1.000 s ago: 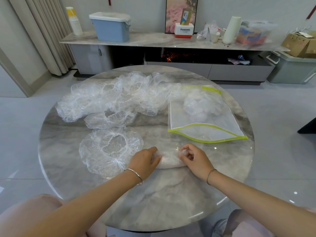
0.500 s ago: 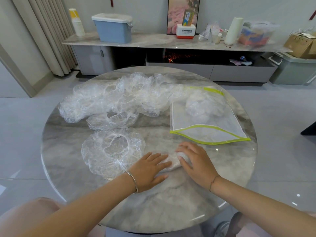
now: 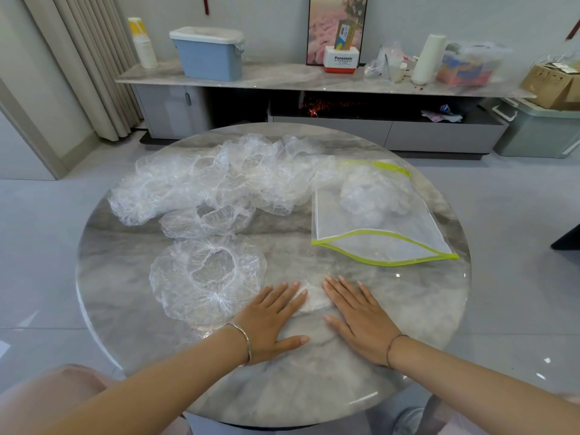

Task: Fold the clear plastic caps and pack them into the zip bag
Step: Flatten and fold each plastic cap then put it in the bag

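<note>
Table: round marble-patterned top is carrying all the work; a long sideboard is standing against the wall well beyond both hands.
Flat cap: one clear plastic cap is lying spread open just left of the left hand, its near edge reaching the left wrist.
Second cap: another opened cap is lying beyond the flat one, partly tucked under the heap.
Cap heap: a crumpled pile of clear caps is stretching across the far side of the table, well beyond the left hand's fingertips.
Left hand: left hand is lying palm down with fingers straight and slightly spread, fingertips pressing on the left end of the folded cap; a metal bangle is sitting on the wrist.
Folded cap: a small flattened cap bundle is lying between the two hands, touching both.
Right hand: right hand is lying palm down, fingers straight and spread, its inner fingers pressing on the right end of the bundle; a thin cord is circling the wrist.
Zip bag: clear bag with yellow-green edging is lying beyond the right hand, its mouth gaping towards the hands.
Bag contents: bunched caps are sitting at the bag's far end.
</note>
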The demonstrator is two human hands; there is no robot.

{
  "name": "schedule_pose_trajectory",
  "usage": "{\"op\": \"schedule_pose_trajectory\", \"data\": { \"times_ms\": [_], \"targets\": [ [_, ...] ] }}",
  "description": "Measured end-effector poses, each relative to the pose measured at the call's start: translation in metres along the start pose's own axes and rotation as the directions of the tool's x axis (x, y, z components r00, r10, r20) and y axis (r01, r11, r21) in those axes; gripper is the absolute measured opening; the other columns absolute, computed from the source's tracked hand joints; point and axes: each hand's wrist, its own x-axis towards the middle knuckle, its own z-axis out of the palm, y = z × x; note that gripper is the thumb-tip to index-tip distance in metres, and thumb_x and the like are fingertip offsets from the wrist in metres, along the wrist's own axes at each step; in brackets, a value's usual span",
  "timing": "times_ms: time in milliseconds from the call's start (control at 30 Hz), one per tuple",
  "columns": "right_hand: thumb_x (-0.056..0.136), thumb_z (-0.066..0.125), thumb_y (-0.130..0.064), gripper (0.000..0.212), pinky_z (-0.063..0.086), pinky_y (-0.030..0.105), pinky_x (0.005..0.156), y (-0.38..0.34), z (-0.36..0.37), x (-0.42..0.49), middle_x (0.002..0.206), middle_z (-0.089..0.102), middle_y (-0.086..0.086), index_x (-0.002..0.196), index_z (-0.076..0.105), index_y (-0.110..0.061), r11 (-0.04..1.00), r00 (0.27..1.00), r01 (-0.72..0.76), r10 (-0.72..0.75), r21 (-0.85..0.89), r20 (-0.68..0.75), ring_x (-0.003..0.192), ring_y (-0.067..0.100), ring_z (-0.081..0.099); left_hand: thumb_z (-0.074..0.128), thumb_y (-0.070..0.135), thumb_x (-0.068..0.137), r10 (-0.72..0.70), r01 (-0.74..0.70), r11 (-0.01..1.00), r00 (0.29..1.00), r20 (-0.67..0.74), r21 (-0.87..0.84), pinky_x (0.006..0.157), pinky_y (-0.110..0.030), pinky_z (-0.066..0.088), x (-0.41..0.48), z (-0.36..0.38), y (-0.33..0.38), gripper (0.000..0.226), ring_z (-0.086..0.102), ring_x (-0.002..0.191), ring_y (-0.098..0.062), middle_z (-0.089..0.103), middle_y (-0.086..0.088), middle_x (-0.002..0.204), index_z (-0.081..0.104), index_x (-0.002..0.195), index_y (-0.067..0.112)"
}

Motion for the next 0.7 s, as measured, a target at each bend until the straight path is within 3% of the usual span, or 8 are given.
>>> {"op": "schedule_pose_trajectory", "data": {
  "times_ms": [67,100,167,233,333,467,567,700],
  "targets": [
    [0.062,-0.031,-0.076,0.099,-0.022,0.022,0.109,-0.001,-0.004,0.001,0.146,-0.021,-0.019,0.146,-0.013,-0.025,1.000,0.999,-0.008,0.009,0.009,-0.037,0.140,0.004,-0.020,-0.004,0.072,0.082,0.025,-0.023,0.999,0.997,-0.079,0.031,0.116,-0.030,0.010,0.001,-0.004,-0.001,0.088,0.022,0.142,-0.018,0.019,-0.004,0.156,0.019,0.150,0.021],
    [0.068,-0.024,-0.076,0.097,-0.022,0.020,0.109,-0.002,-0.007,0.001,0.147,-0.017,-0.019,0.148,-0.006,-0.025,1.000,0.998,-0.001,0.002,0.015,-0.061,0.141,0.004,-0.017,-0.001,0.067,0.090,0.016,-0.015,1.000,0.993,-0.115,0.014,0.111,-0.028,0.027,0.002,-0.006,-0.002,0.082,0.045,0.129,-0.018,0.044,-0.005,0.143,0.041,0.142,0.018],
    [0.086,0.009,-0.066,0.077,-0.012,0.022,0.114,-0.002,-0.016,0.003,0.153,0.002,-0.015,0.150,0.014,-0.024,0.997,0.988,0.065,-0.057,0.050,-0.143,0.144,0.006,0.000,0.003,0.055,0.097,0.011,-0.018,0.999,0.982,-0.187,-0.037,0.097,-0.022,0.037,0.003,-0.014,-0.003,0.073,0.060,0.103,-0.015,0.062,0.001,0.114,0.059,0.125,0.019],
    [0.088,0.037,-0.043,0.058,0.006,0.027,0.115,-0.002,-0.019,0.003,0.150,0.033,-0.008,0.142,0.037,-0.023,0.983,0.960,0.176,-0.158,0.057,-0.233,0.140,0.009,0.023,-0.001,0.051,0.089,0.014,-0.040,0.992,0.979,-0.206,-0.122,0.097,-0.021,0.028,0.003,-0.021,-0.004,0.075,0.050,0.110,-0.015,0.055,0.001,0.117,0.051,0.134,0.019],
    [0.084,0.047,-0.039,0.047,0.023,0.030,0.107,-0.004,-0.017,0.005,0.128,0.058,-0.005,0.127,0.055,-0.022,0.953,0.916,0.299,-0.301,-0.047,-0.266,0.122,0.009,0.042,0.003,0.046,0.073,-0.045,0.004,0.979,0.980,-0.195,-0.203,0.099,-0.019,0.022,0.007,-0.020,-0.010,0.082,0.037,0.119,-0.014,0.047,0.001,0.124,0.040,0.141,0.020],
    [0.082,0.048,-0.036,0.045,0.030,0.027,0.099,-0.008,-0.014,0.012,0.115,0.062,-0.005,0.123,0.057,-0.019,0.936,0.896,0.340,-0.352,-0.090,-0.271,0.109,0.010,0.047,0.003,0.035,0.058,0.002,-0.038,0.981,0.982,-0.188,-0.192,0.108,-0.016,0.010,0.005,-0.016,-0.012,0.092,0.027,0.133,-0.016,0.039,0.001,0.139,0.042,0.139,0.017],
    [0.077,0.048,-0.029,0.044,0.031,0.025,0.096,-0.007,-0.015,0.022,0.112,0.062,-0.004,0.118,0.061,-0.017,0.951,0.900,0.297,-0.309,-0.086,-0.308,0.104,0.011,0.049,0.014,0.018,0.066,0.038,-0.077,0.981,0.977,-0.209,-0.179,0.109,-0.016,-0.002,0.007,-0.014,-0.014,0.078,0.023,0.139,-0.020,0.039,0.001,0.144,0.042,0.138,0.014],
    [0.076,0.044,-0.029,0.036,0.031,0.020,0.087,-0.009,-0.017,0.032,0.101,0.064,-0.006,0.103,0.065,-0.019,0.972,0.936,0.220,-0.186,0.082,-0.300,0.094,0.011,0.055,0.034,0.021,0.071,-0.003,-0.042,0.974,0.980,-0.198,-0.222,0.108,-0.014,0.002,0.012,-0.014,-0.016,0.065,0.024,0.137,-0.014,0.043,0.006,0.138,0.042,0.136,0.021]
  ]
}}
